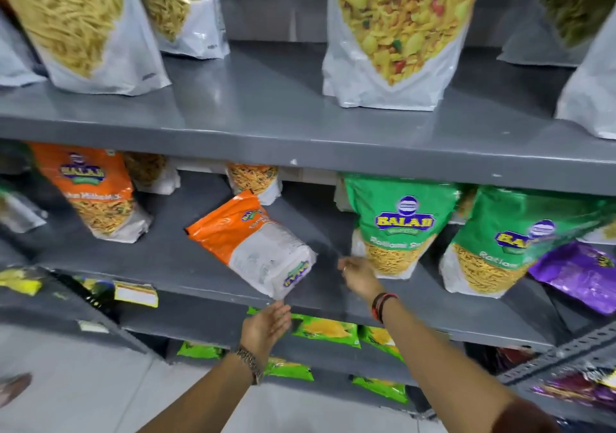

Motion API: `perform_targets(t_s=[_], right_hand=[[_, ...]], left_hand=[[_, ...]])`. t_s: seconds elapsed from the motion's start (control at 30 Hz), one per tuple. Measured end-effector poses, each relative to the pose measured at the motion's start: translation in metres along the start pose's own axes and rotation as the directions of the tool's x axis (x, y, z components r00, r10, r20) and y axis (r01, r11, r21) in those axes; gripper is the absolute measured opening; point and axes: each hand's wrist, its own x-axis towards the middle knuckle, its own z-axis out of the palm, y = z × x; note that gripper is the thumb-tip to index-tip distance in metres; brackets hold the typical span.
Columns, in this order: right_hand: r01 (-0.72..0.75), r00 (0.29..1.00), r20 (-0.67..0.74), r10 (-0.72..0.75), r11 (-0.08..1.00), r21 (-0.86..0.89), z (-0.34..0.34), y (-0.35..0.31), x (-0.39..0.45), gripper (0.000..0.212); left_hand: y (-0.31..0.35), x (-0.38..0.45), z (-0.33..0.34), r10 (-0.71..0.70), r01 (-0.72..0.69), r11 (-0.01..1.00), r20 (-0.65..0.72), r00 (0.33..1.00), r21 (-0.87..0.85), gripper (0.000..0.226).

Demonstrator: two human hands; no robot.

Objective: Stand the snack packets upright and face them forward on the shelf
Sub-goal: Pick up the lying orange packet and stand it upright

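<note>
An orange and white snack packet point(256, 244) lies tilted on its back on the middle grey shelf point(186, 266), its back label up and its bottom corner over the front edge. My left hand point(268, 326) is open just below that corner, fingers apart, not gripping. My right hand point(358, 274) is open to the packet's right, in front of an upright green packet point(400, 229). A second green packet point(506, 242) stands further right. An upright orange packet point(96, 192) stands at the left.
A purple packet point(580, 272) lies at the right end of the middle shelf. Large white pouches point(393, 39) stand on the top shelf point(266, 122). Small green packets point(326, 329) lie on lower shelves. A slotted metal upright point(566, 356) crosses the lower right.
</note>
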Motion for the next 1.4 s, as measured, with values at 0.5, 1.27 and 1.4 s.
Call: perform_targets(t_s=[0.5,1.27,1.4], right_hand=[[-0.207,0.976,-0.108,0.187,0.953,-0.219,0.094,-0.116,0.071,0.031],[0.21,0.878,-0.477,-0.028,0.919,0.333,0.136,-0.12,0.03,0.021],[0.106,0.922,-0.384,0.039,0.931,0.349,0.14,-0.128,0.032,0.03]], left_hand=[[0.127,0.088,-0.066,-0.03,0.036,0.958,-0.025,0.999,0.283,0.022],[0.219,0.096,-0.066,0.568,-0.634,0.677,0.281,0.773,0.374,0.016],[0.207,0.095,-0.074,0.487,-0.539,0.712,0.238,0.841,0.45,0.025]])
